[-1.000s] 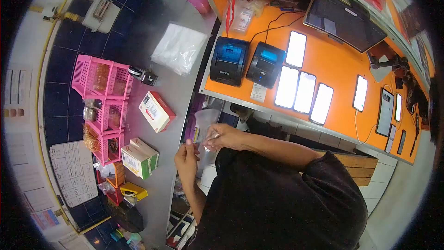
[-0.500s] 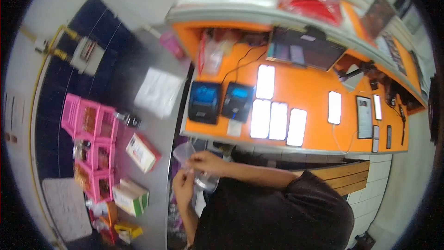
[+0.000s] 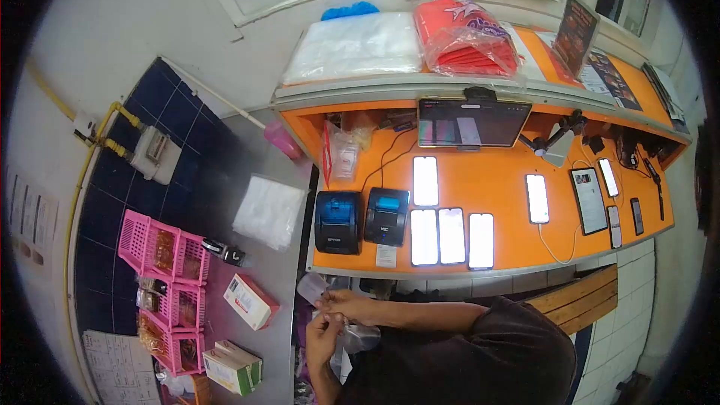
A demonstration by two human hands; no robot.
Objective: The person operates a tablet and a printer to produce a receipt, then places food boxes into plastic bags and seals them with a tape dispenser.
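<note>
My right hand (image 3: 346,305) reaches in from the right with fingers pinched on a clear plastic bag. Just below it, my left hand (image 3: 322,336) is closed on the same bag, and the fingertips of the two hands nearly meet. One translucent part of the plastic bag (image 3: 312,286) sticks out above the hands. Another part hangs beside my right wrist, by the dark shirt. What is inside the bag, if anything, I cannot make out. Both hands are off the right edge of the steel counter (image 3: 264,270).
Pink baskets (image 3: 187,307) with small packets, a red-and-white box (image 3: 251,301), green-and-white boxes (image 3: 232,366) and white plastic sheets (image 3: 270,210) lie on the counter. An orange desk (image 3: 495,180) holds two black printers (image 3: 337,223), several lit phones (image 3: 425,238) and a tablet (image 3: 589,201).
The camera view has tilted, so the desk and counter sit lower in the picture. Both hands stay close together, still pinching the plastic bag.
</note>
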